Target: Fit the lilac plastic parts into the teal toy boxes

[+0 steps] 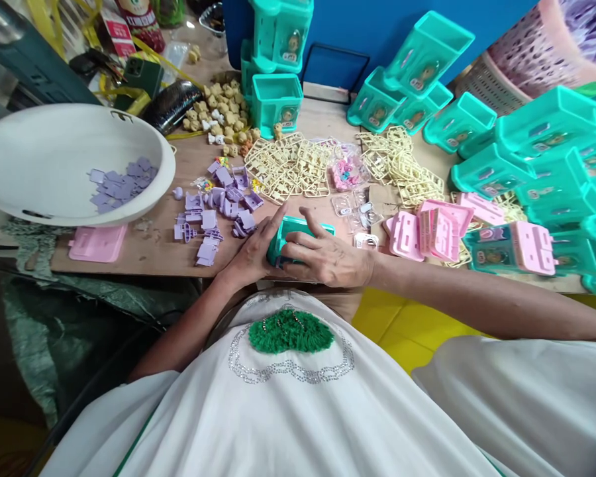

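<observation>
A teal plastic box [292, 226] lies at the table's front edge, close to my body. My left hand [253, 257] grips its left side, thumb and fingers along the wall. Over the front of the same box curls my right hand [322, 257], its index finger lifted and the other fingers bent against it; what lies under them is hidden. Loose purple plastic parts [223, 202] are spread just left of the box. Behind it lie cream part frames [291, 165] and a clear bag of small pink and blue pieces [347, 171].
A white bowl [40, 165] with purple pieces stands left, above a pink lid [98, 244]. Small beige figures [226, 109] are heaped at the back. Stacked teal boxes [551, 126] and pink lids [444, 228] fill the right. A pink basket [521, 50] stands behind.
</observation>
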`<state>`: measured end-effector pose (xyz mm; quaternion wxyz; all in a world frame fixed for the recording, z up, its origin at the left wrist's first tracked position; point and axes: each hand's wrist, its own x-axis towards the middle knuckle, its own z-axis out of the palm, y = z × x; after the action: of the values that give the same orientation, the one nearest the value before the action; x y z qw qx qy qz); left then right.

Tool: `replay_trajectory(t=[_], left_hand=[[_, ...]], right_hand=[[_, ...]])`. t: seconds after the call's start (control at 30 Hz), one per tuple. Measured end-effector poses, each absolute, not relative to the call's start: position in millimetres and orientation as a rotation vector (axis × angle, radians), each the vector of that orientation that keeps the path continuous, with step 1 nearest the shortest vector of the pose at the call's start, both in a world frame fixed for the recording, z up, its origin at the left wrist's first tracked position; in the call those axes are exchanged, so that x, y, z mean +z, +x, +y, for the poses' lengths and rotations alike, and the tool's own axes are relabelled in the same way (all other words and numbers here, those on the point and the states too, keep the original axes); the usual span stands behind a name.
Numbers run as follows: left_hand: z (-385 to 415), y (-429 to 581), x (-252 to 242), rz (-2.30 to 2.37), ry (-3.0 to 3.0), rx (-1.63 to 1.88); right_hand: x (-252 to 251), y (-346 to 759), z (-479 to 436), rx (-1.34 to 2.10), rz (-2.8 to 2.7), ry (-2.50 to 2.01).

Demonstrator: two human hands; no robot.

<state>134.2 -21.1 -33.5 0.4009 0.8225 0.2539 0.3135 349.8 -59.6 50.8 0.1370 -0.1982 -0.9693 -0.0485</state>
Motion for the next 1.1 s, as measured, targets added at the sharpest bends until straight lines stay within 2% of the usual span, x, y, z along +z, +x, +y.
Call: replay_trajectory(t=[0.17, 0.3, 0.47, 0.53, 0.7, 0.83, 1.1], left_hand=[[-23, 133, -29, 0.663, 2.067, 0.813], [-31, 139, -28, 0.730, 2.077, 0.840], [-52, 152, -25, 1.065, 2.058, 1.001], [-57, 150, -20, 1.038, 2.116, 0.998], [-58, 142, -10, 0.988, 2.332, 0.899], [-62, 145, -10, 1.150, 2.382, 1.019], [-58, 150, -5, 0.877, 2.530, 1.150]], right_hand=[[48, 366, -72, -0.101, -2.716, -0.674], [45, 368, -100, -0.038, -2.541, -0.908], [31, 351, -129, -0.037, -2.236, -1.258], [27, 347, -133, -0.033, -2.143, -1.349], [25, 347, -136, -0.005, -1.925, -1.398], [26, 343, -137, 0.058, -1.896, -1.380], [11, 337, -139, -0.008, -1.826, -1.539]])
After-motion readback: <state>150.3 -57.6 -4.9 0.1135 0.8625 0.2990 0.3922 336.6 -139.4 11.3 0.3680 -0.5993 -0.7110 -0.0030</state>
